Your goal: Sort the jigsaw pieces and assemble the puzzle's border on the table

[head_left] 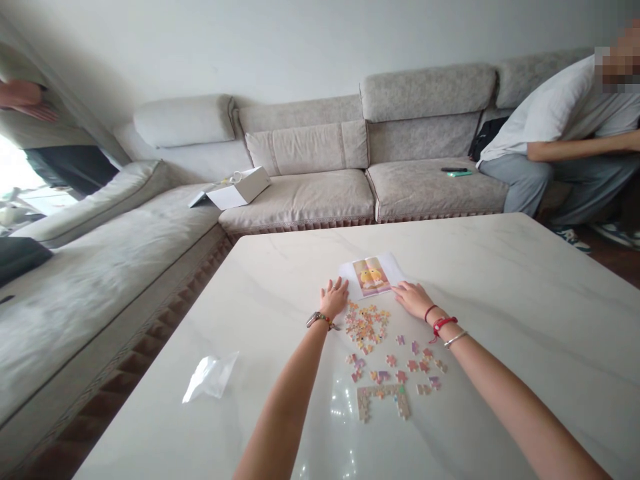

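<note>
Both my hands lie on a white marble table (525, 300). My left hand (334, 298) rests flat with fingers apart, just left of a heap of small pastel puzzle pieces (367, 325). My right hand (413, 298) also lies flat and open, its fingertips touching the corner of a picture sheet (372, 275) showing a yellow figure. Several loose pieces (407, 363) are scattered nearer to me, and a joined strip of edge pieces (383, 398) lies closest. Neither hand holds anything.
A crumpled clear plastic bag (210, 377) lies on the table's left part. A grey corner sofa (310, 193) wraps around the back and left, with a white box (239, 189) on it. One person (565, 133) sits at the right; another person (35, 127) stands at far left.
</note>
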`<state>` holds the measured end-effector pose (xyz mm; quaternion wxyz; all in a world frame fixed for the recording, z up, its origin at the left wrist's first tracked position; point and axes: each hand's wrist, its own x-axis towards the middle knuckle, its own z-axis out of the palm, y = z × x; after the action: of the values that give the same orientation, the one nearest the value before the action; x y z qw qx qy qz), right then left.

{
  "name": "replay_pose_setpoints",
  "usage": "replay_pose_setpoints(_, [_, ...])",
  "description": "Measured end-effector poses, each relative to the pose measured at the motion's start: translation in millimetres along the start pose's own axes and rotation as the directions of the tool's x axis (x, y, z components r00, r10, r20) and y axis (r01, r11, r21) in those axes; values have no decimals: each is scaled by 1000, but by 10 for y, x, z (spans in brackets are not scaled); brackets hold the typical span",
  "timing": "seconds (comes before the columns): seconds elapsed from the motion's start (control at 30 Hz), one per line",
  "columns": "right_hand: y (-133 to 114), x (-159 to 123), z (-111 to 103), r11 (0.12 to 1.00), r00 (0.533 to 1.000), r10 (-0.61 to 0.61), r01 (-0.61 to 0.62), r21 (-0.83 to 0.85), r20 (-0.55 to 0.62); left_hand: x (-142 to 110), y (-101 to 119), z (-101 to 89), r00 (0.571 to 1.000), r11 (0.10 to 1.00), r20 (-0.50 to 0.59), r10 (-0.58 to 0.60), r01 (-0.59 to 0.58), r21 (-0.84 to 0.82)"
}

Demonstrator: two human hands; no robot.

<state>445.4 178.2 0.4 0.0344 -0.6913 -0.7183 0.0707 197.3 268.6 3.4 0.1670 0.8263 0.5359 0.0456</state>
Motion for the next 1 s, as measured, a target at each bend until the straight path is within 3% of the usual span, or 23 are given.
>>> replay_pose_setpoints(0.13, [-28, -92, 8, 999, 1000, 27, -27, -24, -7, -310, 35, 53, 995, 1000, -94, -18, 16, -24])
replay_pose_setpoints(0.37, [-139, -50, 20, 996, 997, 77, -78, -45, -30, -761, 168, 134, 994, 999, -103, 44, -47, -25])
replay_pose_setpoints(0.7, [-184, -123, -1, 999, 998, 32, -32, 0, -53, -810, 237, 152, 993, 998, -112, 31, -37, -50])
replay_pose_setpoints(1.0, [-241, -185, -96, 977, 966, 114, -66, 205, -231, -873, 257, 120, 983, 993, -179, -39, 18, -118])
